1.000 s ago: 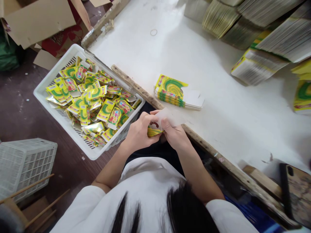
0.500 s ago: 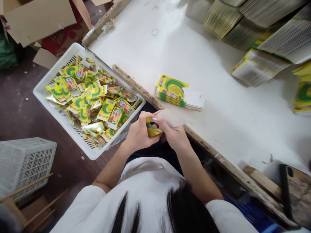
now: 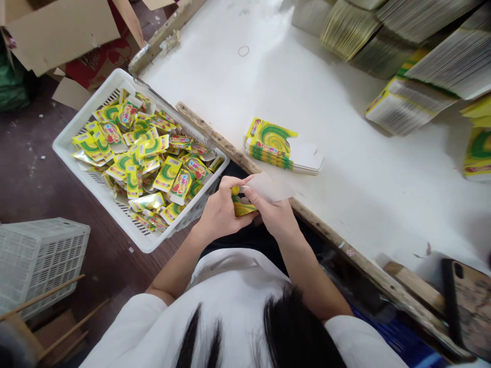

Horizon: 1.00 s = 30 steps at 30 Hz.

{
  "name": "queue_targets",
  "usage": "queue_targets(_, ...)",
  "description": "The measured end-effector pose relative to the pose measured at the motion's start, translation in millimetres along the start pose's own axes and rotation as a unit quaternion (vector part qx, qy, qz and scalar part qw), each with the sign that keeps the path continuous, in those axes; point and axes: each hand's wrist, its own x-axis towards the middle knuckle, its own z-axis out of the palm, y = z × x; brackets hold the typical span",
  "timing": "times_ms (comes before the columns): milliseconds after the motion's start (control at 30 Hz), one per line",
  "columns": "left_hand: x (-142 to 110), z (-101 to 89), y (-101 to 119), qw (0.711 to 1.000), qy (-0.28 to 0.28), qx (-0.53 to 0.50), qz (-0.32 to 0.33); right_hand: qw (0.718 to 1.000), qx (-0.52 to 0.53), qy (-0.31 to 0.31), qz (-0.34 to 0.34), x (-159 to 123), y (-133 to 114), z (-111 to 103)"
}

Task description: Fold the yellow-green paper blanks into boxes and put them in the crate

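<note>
While left hand [image 3: 219, 210] and right hand [image 3: 279, 214] pinch that carton [image 3: 244, 209] mid-frame, it could crease — too tight a squeeze; careful.

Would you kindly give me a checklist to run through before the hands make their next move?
1. Left hand gripping the yellow carton: ok.
2. Right hand holding the white card: ok.
3. Yellow carton closed up: not ok, a gap shows in it.
4. Anything inside the yellow carton: cannot tell.
5. Stack of flat cartons lying on the table: ok.
6. White basket beside the left arm: ok.
</note>
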Motion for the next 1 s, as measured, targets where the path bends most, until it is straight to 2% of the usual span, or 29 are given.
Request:
queue_targets(167, 4.3, -1.4, -1.6, 0.999, 0.004, 0.002, 0.036, 0.996, 0.082, 0.036, 0.030, 0.7, 6.9, -2.0)
queue_targets(267, 5.1, -4.2, 0.7, 0.999, -0.022, 0.023, 0.022, 0.991, 0.108, 0.069, 0.041, 2.2, 5.9, -2.0)
queue_targets(367, 4.3, -6.1, 3.9, 0.999, -0.045, 0.021, -0.009, 0.989, 0.119, 0.075, 0.053, 2.7, 3.2, -2.0)
queue_targets(500, 3.8, -7.3, 5.4, 0.998, -0.053, 0.020, -0.028, 0.991, 0.111, 0.057, 0.050, 0.9, 1.7, -3.2)
queue_targets(833, 4.9, -8.0, 3.6, 0.995, -0.053, 0.081, -0.006, 0.995, 0.089, 0.048, 0.016, -0.1, 6.3, -3.6)
queue_targets(1000, 5.5, -8.1, 3.7, 0.995, -0.055, 0.082, -0.004, 0.999, 0.008, 0.052, 0.004, -0.7, 8.8, -5.6)
